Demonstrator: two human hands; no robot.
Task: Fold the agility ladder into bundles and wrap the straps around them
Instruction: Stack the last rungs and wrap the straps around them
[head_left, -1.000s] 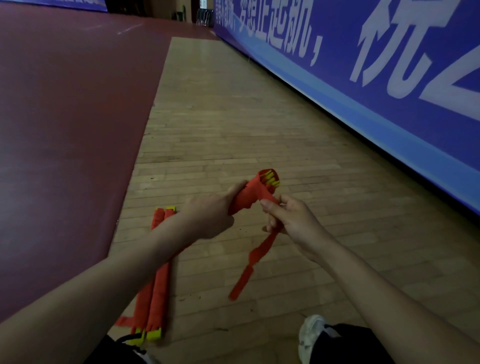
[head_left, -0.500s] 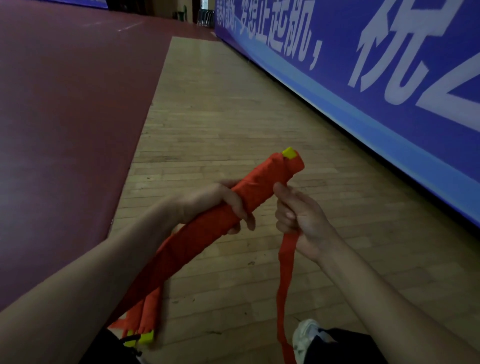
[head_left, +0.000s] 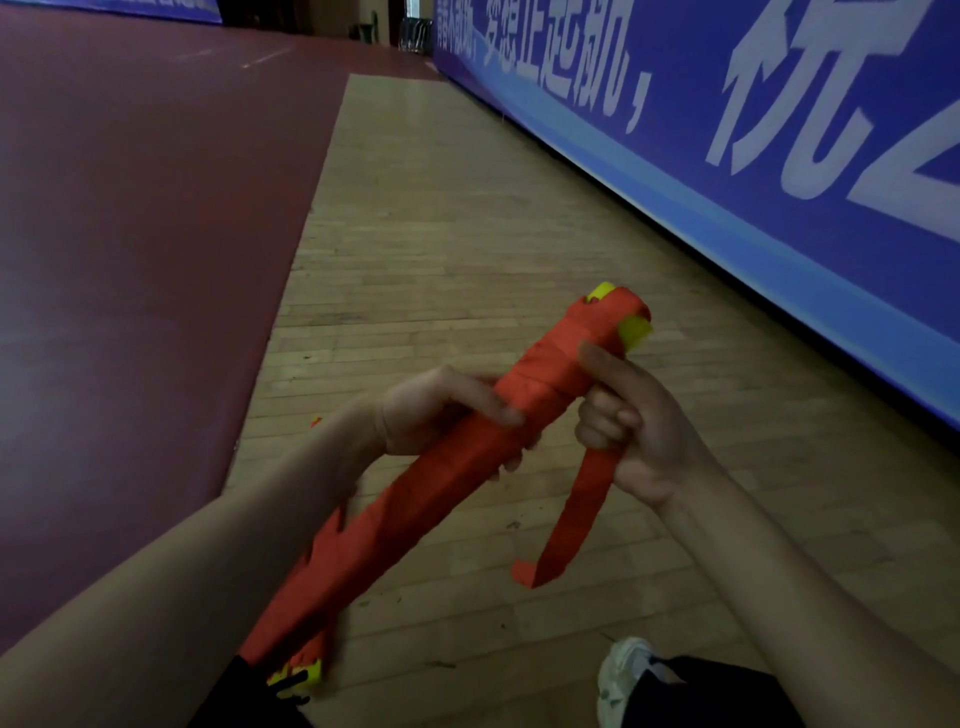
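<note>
One bundle (head_left: 457, 467) is being held slanted above the floor (head_left: 467, 234): left hand (head_left: 441, 415) is gripping its middle to steady it, right hand (head_left: 634, 431) is pinching the strap (head_left: 582, 509) taut, probably for another wrap.

The left grip (head_left: 441, 415) curls round the middle of the red ladder bundle (head_left: 415, 499), which tilts up to the right. The right grip (head_left: 631, 415) pinches the red strap (head_left: 582, 514) under the bundle's upper end, where yellow rung ends (head_left: 636, 332) poke out. The strap's tail dangles over the wooden floor (head_left: 467, 234).
</note>
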